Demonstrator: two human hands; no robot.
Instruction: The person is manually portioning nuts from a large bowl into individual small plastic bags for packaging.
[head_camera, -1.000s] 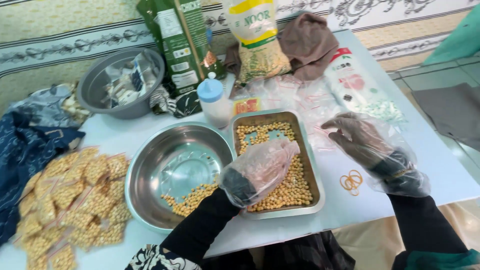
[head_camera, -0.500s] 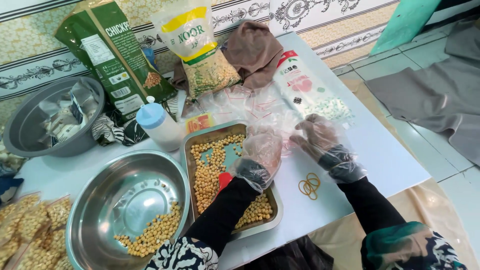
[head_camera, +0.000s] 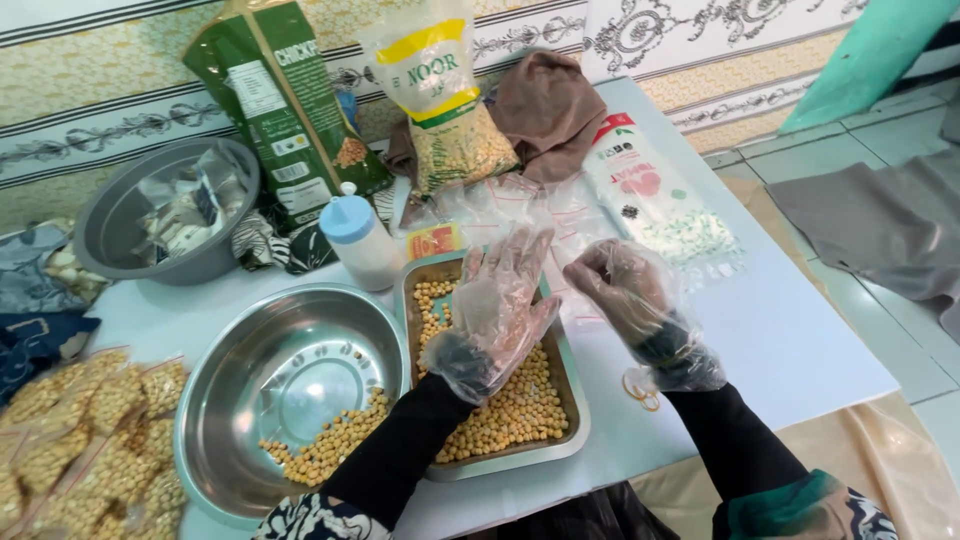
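- Nearest, at the left edge, a heap of small filled bags (head_camera: 80, 440) lies on the white table (head_camera: 800, 350), well apart from both hands.
- Near centre-left, a round steel bowl (head_camera: 290, 400) holds a thin scatter of chickpeas at its near side.
- Just right of the bowl, a rectangular metal tray (head_camera: 560, 400) runs with its long axis near to far; chickpeas (head_camera: 510, 410) fill mostly its near half.
- The left hand (head_camera: 495, 305), in a clear plastic glove, hovers over the tray with fingers spread and released, grasping nothing; the chickpeas lie directly below and nearer than its palm.
- The right hand (head_camera: 625, 295), also gloved, hangs just right of the tray's far end, fingers curled; whether it pinches anything I cannot tell.
- Rubber bands (head_camera: 640, 388) lie on the table under the right wrist.
- Just beyond both hands lie empty clear bags (head_camera: 520, 205), slightly closer to the left fingertips.
- Farther stand a white bottle (head_camera: 358, 240), a grey bowl (head_camera: 120, 215), a green packet (head_camera: 285, 100) and a chickpea sack (head_camera: 445, 95).
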